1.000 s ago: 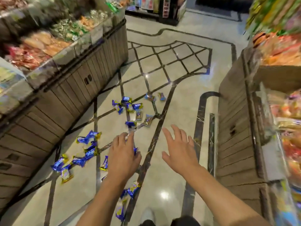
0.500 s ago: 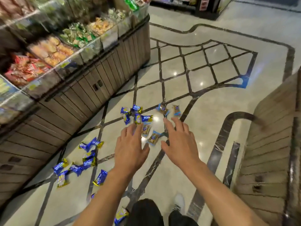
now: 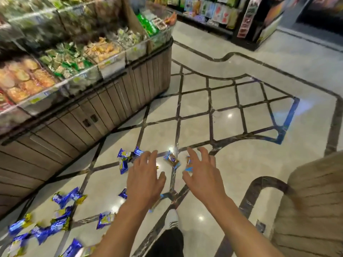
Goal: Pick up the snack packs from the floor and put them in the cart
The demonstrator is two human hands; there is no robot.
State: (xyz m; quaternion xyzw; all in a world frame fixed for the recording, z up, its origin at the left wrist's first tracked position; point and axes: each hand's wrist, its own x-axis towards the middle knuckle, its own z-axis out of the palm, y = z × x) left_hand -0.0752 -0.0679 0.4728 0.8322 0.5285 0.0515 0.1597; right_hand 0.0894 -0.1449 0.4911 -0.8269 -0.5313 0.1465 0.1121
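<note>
Both grips spread, empty: left hand (image 3: 143, 179), right hand (image 3: 201, 175) above snack packs (image 3: 63, 200); marble floor (image 3: 228, 164), wooden display counter (image 3: 104, 106).

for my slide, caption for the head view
Both open hands reach toward blue snack packs scattered on a shop floor.

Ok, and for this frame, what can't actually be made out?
- Cart: not in the head view at all.
- Snack packs: print blurred, unreadable; some lie behind the left hand and right hand, so no full count.
- Packs at bottom left: cut by the frame edge.
- Display bins: motion blur hides labels.
</note>
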